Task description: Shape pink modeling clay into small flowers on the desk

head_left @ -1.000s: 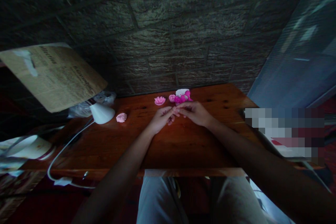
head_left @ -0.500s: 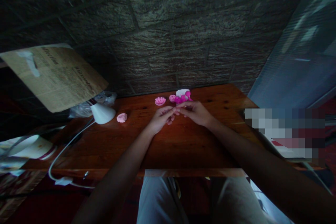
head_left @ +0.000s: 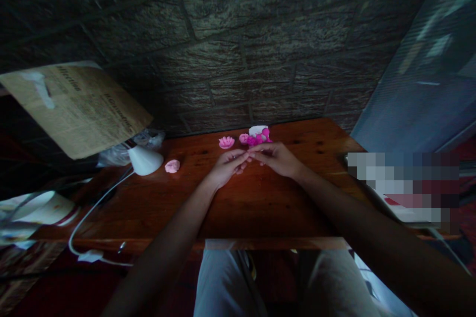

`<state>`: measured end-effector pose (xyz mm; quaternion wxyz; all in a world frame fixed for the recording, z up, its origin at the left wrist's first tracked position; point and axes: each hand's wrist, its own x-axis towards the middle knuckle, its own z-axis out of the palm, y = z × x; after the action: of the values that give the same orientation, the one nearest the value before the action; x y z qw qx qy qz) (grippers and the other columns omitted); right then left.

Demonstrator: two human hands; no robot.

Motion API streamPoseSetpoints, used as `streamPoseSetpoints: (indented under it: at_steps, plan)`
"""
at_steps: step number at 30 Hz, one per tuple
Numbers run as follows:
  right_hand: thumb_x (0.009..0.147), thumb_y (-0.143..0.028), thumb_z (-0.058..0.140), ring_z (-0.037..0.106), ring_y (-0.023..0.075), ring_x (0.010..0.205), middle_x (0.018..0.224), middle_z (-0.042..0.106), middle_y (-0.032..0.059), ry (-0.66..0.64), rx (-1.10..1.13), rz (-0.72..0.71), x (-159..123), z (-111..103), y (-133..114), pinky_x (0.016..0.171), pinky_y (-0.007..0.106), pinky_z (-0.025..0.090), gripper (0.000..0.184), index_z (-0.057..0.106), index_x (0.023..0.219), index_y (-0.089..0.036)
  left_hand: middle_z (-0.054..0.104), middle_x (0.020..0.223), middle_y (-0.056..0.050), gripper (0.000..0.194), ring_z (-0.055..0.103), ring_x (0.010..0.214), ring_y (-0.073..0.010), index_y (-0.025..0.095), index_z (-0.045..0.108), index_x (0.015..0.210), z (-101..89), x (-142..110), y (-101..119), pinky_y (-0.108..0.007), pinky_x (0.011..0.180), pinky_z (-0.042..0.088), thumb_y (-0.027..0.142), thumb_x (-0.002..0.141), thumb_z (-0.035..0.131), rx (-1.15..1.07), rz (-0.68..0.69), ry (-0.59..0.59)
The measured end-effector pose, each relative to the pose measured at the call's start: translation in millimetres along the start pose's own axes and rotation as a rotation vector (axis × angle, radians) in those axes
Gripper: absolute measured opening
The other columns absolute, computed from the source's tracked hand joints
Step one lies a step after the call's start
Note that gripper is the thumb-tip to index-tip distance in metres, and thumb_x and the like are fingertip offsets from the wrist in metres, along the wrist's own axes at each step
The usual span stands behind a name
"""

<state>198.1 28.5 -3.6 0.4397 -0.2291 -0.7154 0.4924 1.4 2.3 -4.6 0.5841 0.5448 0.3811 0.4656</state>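
Observation:
My left hand point(head_left: 227, 167) and my right hand point(head_left: 275, 157) meet fingertip to fingertip above the wooden table point(head_left: 238, 203). Both pinch a small pale pink piece point(head_left: 246, 159) between them; most of it is hidden by the fingers. Just behind the hands lie a pink flower shape point(head_left: 226, 142) and a cluster of bright pink shapes point(head_left: 256, 138) beside a small white pot point(head_left: 258, 130). A pale pink lump point(head_left: 172, 166) lies further left on the table.
A white cone-shaped object point(head_left: 145, 160) with a white cable point(head_left: 87, 218) sits at the table's left, next to crumpled plastic point(head_left: 147, 138). A newspaper sheet point(head_left: 74, 106) hangs at the left. A brick wall rises behind. A blurred patch covers the right edge.
The hands have stayed together in nearly the same spot, shifting only slightly up and away; the fingers have worked the small piece a little.

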Motion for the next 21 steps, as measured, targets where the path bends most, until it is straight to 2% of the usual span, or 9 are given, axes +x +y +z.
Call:
streamPoseSetpoints:
  at_steps: [8,12,17,21]
  plan:
    - [0.085,-0.05,0.077,0.07,0.0163,0.076,0.091,0.081,0.0053,-0.005,-0.028,0.011,-0.5,0.6,3.2,0.067,0.029,0.057,0.031,0.082,0.094,-0.02,0.065,0.07,-0.002,0.047,0.051,0.055,-0.0073,0.013,0.069,0.079,2.6,0.4,-1.5,-0.02,0.047,0.03,0.058,0.079,0.083,0.022,-0.025,0.03]
    - [0.086,-0.048,0.076,0.071,0.0167,0.078,0.092,0.081,0.0052,0.0,-0.034,0.013,-1.2,1.9,4.1,0.067,0.029,0.057,0.03,0.081,0.097,-0.021,0.064,0.068,-0.002,0.053,0.05,0.052,-0.007,0.013,0.067,0.077,2.9,1.0,-2.3,-0.021,0.046,0.03,0.064,0.076,0.082,0.031,-0.017,0.026]
    - [0.084,-0.042,0.079,0.074,0.0175,0.082,0.093,0.082,0.005,0.0,-0.047,-0.017,-1.7,2.7,3.9,0.079,0.032,0.058,0.026,0.081,0.096,-0.02,0.067,0.07,-0.003,0.055,0.05,0.052,-0.0066,0.012,0.071,0.079,1.6,1.1,-3.6,-0.022,0.047,0.03,0.066,0.076,0.081,0.096,0.022,0.013]
    - [0.088,-0.042,0.074,0.071,0.0155,0.074,0.09,0.082,0.0045,0.006,-0.104,-0.041,-2.5,1.4,3.4,0.072,0.03,0.056,0.025,0.082,0.096,-0.02,0.069,0.073,-0.004,0.055,0.051,0.053,-0.0066,0.013,0.072,0.081,1.3,1.4,-3.8,-0.021,0.048,0.029,0.066,0.074,0.082,0.1,0.027,0.012]
